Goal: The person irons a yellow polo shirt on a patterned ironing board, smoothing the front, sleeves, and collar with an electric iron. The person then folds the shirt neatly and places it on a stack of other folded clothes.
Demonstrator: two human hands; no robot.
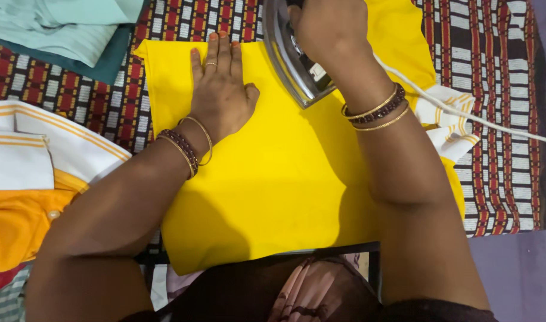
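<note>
Right grip [329, 27] hides iron [291, 59] handle, top cropped.

Cloth under the hands [273, 185]: plain bright yellow.
Iron [291, 56]: shiny silver metal.
Iron cord [464, 113]: white.
Underlying blanket [493, 89]: woven stripes and checks in dark red, black and white.
Folded garments, far left corner [64, 27]: pale mint green over darker teal.
Pile at left [40, 149]: white cloth with yellow-gold stripes, above plain orange fabric [16, 220].
Bangles on both wrists: gold with dark maroon beads.
</note>
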